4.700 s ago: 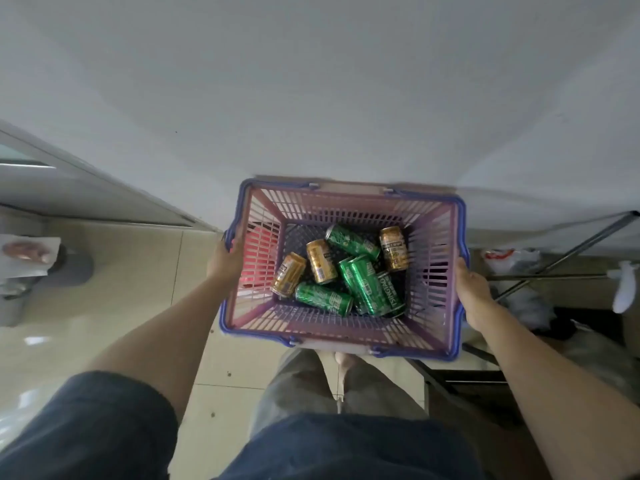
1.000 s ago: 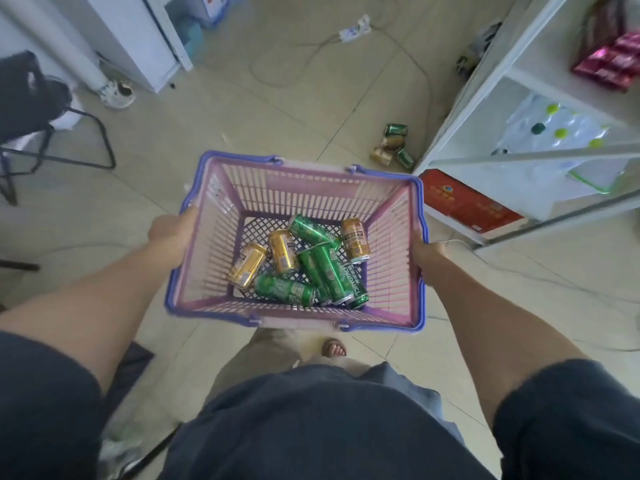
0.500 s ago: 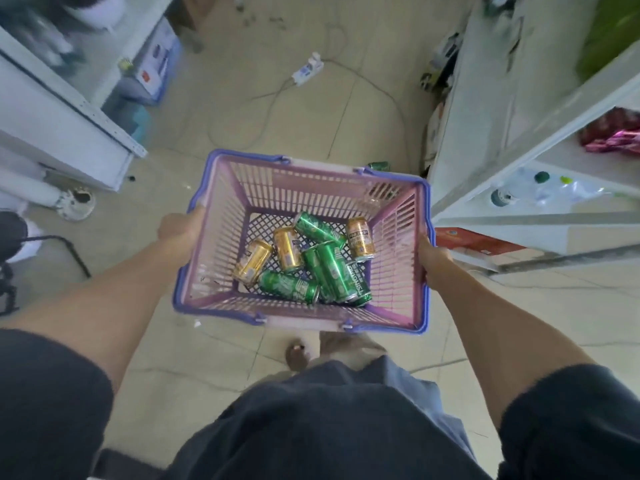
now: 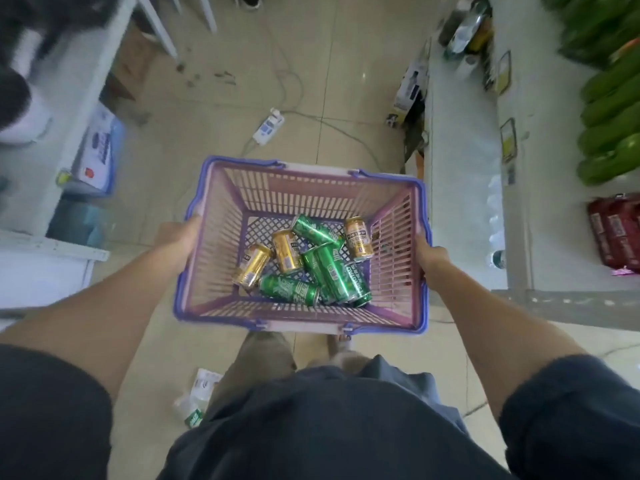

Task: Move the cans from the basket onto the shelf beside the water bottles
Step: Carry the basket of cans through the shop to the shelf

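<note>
A: Which step is this?

B: Carrying, I'd judge. The left hand [image 4: 180, 235] is clenched on the basket [image 4: 221, 306] rim at nine o'clock, the right hand [image 4: 427, 259] on the rim at three o'clock. No can is out yet.

A: Where are the cans?

B: All lying on the basket floor: gold cans [image 4: 252, 265] toward eight o'clock and the centre, one more at two o'clock, green cans [image 4: 332, 271] piled from centre to five o'clock.

A: And the target?

B: The white shelf [image 4: 460, 188] at three o'clock, with water bottles [image 4: 495, 220] blurred along it.

A: Next?

B: Probably set the basket down or free one hand, then lift a can toward the bottles.
</note>
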